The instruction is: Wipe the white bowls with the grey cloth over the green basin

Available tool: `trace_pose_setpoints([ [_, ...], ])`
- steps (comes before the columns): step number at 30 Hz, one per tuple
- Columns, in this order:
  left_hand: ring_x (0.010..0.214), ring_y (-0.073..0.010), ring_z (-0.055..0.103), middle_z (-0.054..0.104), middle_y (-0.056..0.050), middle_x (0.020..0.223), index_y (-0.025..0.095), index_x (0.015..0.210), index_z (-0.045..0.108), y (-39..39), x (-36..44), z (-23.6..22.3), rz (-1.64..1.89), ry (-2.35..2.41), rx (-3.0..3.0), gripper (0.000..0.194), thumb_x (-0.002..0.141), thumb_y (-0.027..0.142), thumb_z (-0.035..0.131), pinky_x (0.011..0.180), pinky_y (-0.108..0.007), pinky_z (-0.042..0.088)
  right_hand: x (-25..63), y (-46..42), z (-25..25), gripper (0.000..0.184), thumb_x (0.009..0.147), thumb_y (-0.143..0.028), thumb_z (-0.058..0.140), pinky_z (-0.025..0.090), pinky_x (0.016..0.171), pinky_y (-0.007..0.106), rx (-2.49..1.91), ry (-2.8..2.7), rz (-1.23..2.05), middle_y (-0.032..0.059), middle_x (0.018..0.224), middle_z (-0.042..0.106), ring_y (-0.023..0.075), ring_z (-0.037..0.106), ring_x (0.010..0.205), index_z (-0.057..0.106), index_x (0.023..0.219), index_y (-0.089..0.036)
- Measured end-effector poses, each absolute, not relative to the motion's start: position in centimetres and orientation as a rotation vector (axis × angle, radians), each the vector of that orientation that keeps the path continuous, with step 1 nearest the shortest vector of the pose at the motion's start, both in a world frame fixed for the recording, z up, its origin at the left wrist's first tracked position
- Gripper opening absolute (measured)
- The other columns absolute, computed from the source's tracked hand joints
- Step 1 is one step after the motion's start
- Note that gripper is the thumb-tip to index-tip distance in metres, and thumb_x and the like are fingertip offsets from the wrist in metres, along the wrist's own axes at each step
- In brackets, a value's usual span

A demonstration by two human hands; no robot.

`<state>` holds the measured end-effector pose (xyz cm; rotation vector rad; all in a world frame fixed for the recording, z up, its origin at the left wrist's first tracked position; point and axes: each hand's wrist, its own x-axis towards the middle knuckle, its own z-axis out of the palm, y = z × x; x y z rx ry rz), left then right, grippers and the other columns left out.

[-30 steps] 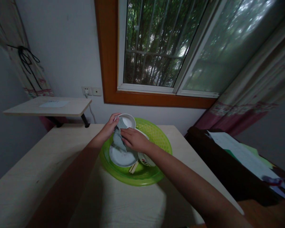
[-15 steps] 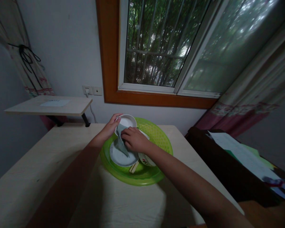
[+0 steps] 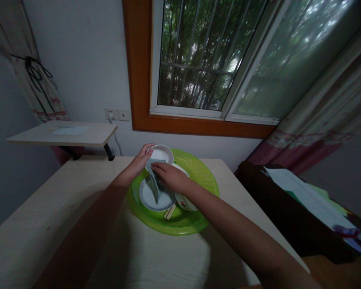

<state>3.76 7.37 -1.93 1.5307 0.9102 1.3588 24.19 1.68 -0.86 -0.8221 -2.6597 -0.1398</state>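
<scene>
My left hand (image 3: 142, 159) grips the left rim of a small white bowl (image 3: 163, 153), which is tilted toward me over the far side of a green plastic basin (image 3: 180, 229). A grey-green cloth (image 3: 154, 176) is in my right hand (image 3: 169, 175), pressed against the bowl's near side, and its loose end hangs down. Below it a white plate or shallow bowl (image 3: 150, 200) sits in the basin. Beside that are a patterned bowl (image 3: 185, 203), partly hidden by my right forearm, and light wooden chopsticks (image 3: 169, 212).
The basin stands on a pale wooden table (image 3: 156, 257). A small raised shelf (image 3: 99, 136) with a paper on it is at the back left. Behind are a wall socket (image 3: 111, 114) and a barred window (image 3: 204, 60). Papers (image 3: 301, 192) lie on dark furniture at the right.
My right hand has shifted slightly with the cloth, whose hanging end has swung left and now drops more steeply. My left hand and the bowl have stayed nearly in place.
</scene>
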Motion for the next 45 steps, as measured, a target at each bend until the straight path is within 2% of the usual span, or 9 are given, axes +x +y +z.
trace_pose_setpoints([
  [5,0.122,-0.0259,0.058,0.063,-0.01,0.136,0.023,0.135,0.058,6.7,3.8,-1.3,1.338,0.961,1.562,0.05,0.099,0.056,0.052,0.107,-0.038,0.046,24.3,1.7,-1.4,0.058,0.1,-0.017,0.058,0.046,0.117,0.042,-0.716,-2.683,-0.01,0.0166,0.16,0.051,0.0276,0.054,0.143,0.045,0.157,-0.016],
  [9,0.113,-0.0241,0.06,0.063,-0.009,0.134,0.024,0.138,0.057,6.1,3.9,-0.9,1.308,0.967,1.54,0.049,0.099,0.054,0.053,0.101,-0.037,0.048,24.3,1.4,-0.9,0.061,0.099,-0.037,0.07,0.052,0.108,0.045,-0.793,-2.684,0.024,0.0196,0.143,0.064,0.03,0.062,0.129,0.049,0.152,-0.015],
  [15,0.103,-0.0229,0.061,0.065,-0.008,0.124,0.024,0.136,0.058,6.6,4.0,-1.3,1.312,0.928,1.497,0.051,0.098,0.058,0.056,0.089,-0.034,0.05,24.3,1.2,0.3,0.031,0.096,-0.026,0.072,0.051,0.097,0.041,-0.968,-2.746,-0.284,0.0144,0.122,0.072,0.0288,0.064,0.111,0.07,0.125,-0.015],
  [20,0.094,-0.0206,0.062,0.067,-0.007,0.118,0.024,0.138,0.055,7.0,4.1,-1.7,1.336,0.907,1.461,0.052,0.098,0.058,0.055,0.078,-0.03,0.049,24.4,0.6,1.4,0.017,0.098,-0.027,0.067,0.045,0.098,0.045,-1.168,-2.657,-0.47,0.0152,0.111,0.075,0.0323,0.058,0.115,0.077,0.106,-0.015],
  [24,0.091,-0.0191,0.063,0.067,-0.006,0.115,0.025,0.138,0.054,7.2,4.2,-1.9,1.368,0.862,1.4,0.051,0.098,0.056,0.057,0.074,-0.028,0.049,24.3,0.1,1.7,0.02,0.099,-0.029,0.066,0.043,0.101,0.047,-1.17,-2.651,-0.49,0.017,0.11,0.075,0.0332,0.057,0.117,0.076,0.108,-0.013],
  [30,0.102,-0.0212,0.065,0.067,-0.008,0.126,0.023,0.135,0.055,7.0,4.2,-1.4,1.411,0.882,1.37,0.046,0.1,0.053,0.056,0.084,-0.031,0.053,24.0,0.1,0.9,0.049,0.098,-0.029,0.07,0.047,0.107,0.047,-0.945,-2.643,-0.383,0.0176,0.14,0.066,0.0316,0.06,0.121,0.061,0.142,-0.01],
  [38,0.104,-0.0221,0.065,0.066,-0.009,0.128,0.025,0.136,0.053,6.9,4.2,-1.4,1.379,0.865,1.367,0.052,0.097,0.058,0.058,0.084,-0.032,0.053,24.0,0.8,-0.7,0.057,0.105,-0.042,0.06,0.051,0.11,0.044,-0.813,-2.708,-0.271,0.0205,0.143,0.066,0.0309,0.066,0.126,0.056,0.148,-0.006],
  [41,0.103,-0.0222,0.065,0.066,-0.008,0.126,0.026,0.136,0.052,6.8,4.2,-1.4,1.384,0.892,1.374,0.052,0.097,0.06,0.057,0.084,-0.032,0.052,24.0,0.7,-0.4,0.055,0.104,-0.047,0.059,0.045,0.117,0.047,-0.912,-2.695,-0.351,0.0221,0.138,0.069,0.0324,0.067,0.125,0.064,0.139,-0.004],
  [45,0.097,-0.0222,0.064,0.066,-0.008,0.119,0.025,0.137,0.051,6.8,4.4,-1.1,1.382,0.934,1.352,0.056,0.095,0.062,0.057,0.081,-0.033,0.052,24.1,0.5,0.1,0.058,0.102,-0.051,0.06,0.03,0.128,0.054,-1.068,-2.637,-0.514,0.0267,0.141,0.066,0.0367,0.06,0.137,0.069,0.132,-0.001],
])
